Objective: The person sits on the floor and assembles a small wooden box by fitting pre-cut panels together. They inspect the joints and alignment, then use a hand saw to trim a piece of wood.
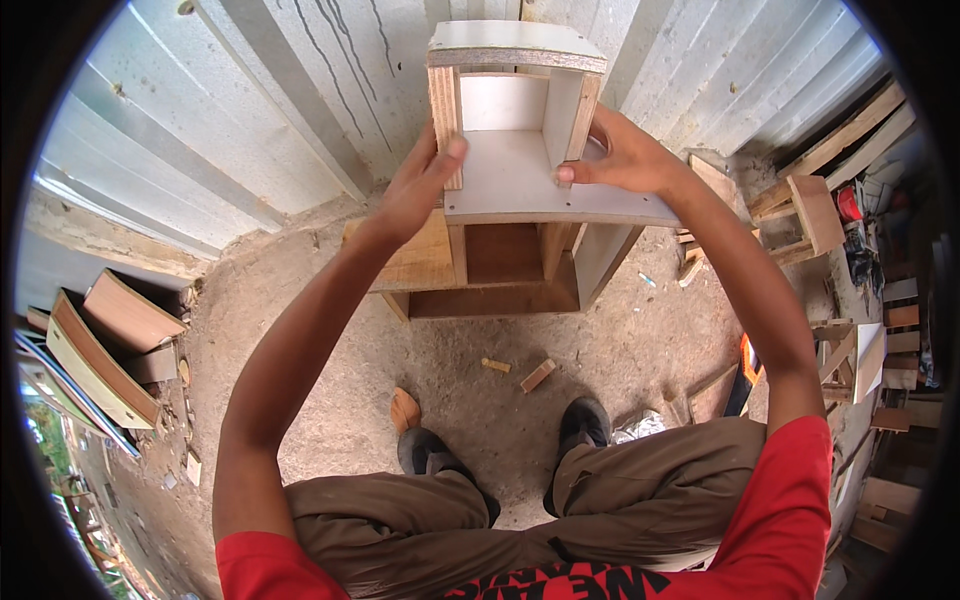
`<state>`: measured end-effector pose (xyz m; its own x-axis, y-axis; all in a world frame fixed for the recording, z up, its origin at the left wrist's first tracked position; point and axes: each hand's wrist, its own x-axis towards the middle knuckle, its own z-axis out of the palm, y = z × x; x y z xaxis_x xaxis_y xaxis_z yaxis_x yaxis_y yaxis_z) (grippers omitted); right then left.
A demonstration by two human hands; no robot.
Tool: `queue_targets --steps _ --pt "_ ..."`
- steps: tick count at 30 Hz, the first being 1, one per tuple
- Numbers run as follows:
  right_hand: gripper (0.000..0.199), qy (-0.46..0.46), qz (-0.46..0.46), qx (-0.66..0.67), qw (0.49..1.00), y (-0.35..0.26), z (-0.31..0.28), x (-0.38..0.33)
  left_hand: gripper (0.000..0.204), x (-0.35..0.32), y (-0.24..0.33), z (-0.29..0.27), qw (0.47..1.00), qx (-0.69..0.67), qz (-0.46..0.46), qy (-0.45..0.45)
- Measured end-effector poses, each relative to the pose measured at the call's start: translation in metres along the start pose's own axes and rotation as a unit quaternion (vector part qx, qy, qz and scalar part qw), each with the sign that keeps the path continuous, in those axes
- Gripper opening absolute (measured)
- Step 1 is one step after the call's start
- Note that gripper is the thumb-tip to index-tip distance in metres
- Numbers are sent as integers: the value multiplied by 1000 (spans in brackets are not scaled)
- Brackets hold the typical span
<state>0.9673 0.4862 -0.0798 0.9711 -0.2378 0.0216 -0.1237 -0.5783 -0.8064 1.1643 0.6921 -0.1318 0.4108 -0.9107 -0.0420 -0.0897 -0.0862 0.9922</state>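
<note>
A small wooden shelf unit (515, 205) of stacked boards stands upright in front of me, with a white-faced open box (516, 45) at its top. My left hand (412, 190) grips the left side panel of that box, its thumb at the front edge and its fingers mostly hidden behind the outer face. On the other side my right hand (630, 155) wraps the right panel, thumb on the front edge near the white shelf board. Lower down, a bare wood board (415, 250) sticks out to the left above an open bottom compartment (490, 302).
Corrugated metal sheeting (290, 120) rises behind the unit. Wood offcuts (538, 376) lie on the concrete floor near my shoes. Curved panels (100, 355) are stacked at the left; wooden frames and scraps (815, 215) crowd the right. Crumpled foil (638, 428) lies beside my right shoe.
</note>
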Motion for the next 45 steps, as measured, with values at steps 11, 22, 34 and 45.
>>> queue_targets --steps 11,22,34,45 --pt "102 2 -34 31 999 12 -4 15 112 21 0 -16 994 84 63 -11" --pt "100 -4 -38 19 999 22 -9 32 94 23 9 -5 994 63 83 27" --pt "112 -70 11 25 997 -1 -24 71 69 37 0 -22 995 -2 82 55" --pt "112 -62 -7 48 997 14 -33 80 83 49 -7 -26 996 4 43 75"
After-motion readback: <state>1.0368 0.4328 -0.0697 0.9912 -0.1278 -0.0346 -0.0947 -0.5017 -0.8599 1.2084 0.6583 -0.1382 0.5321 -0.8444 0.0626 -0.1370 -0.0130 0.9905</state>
